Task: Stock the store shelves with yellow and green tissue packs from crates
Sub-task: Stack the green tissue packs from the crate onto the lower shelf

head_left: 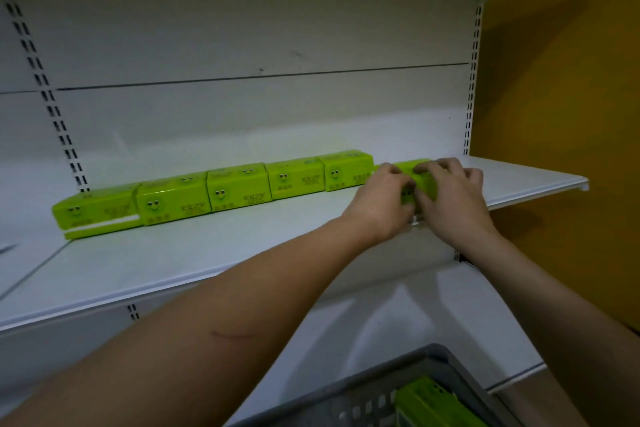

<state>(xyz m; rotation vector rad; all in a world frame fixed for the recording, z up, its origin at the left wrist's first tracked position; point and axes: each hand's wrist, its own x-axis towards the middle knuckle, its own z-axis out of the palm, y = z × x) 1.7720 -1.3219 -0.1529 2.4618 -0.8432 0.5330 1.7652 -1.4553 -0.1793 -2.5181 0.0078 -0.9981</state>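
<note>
Both hands on one bright green plastic-wrapped tissue pack [420, 184] at the right end of a row on the white metal store shelf [207, 253]. Left hand [382, 204] against the pack's left and front side, fingers [393, 170] curled over its top edge. Right hand [450, 198] over the right part, fingers [433, 168] curled on the top, gripping. Pack mostly hidden under the hands, just beside the next pack. Row of five matching green tissue packs with smiling faces [239, 191] stretching leftward along the shelf, standing side by side, touching; the leftmost lower and flatter. Grey plastic slotted crate [363, 402] below at the bottom edge, more green packs [429, 406] inside. Yellow wall [561, 80] to the right of the shelving.
</note>
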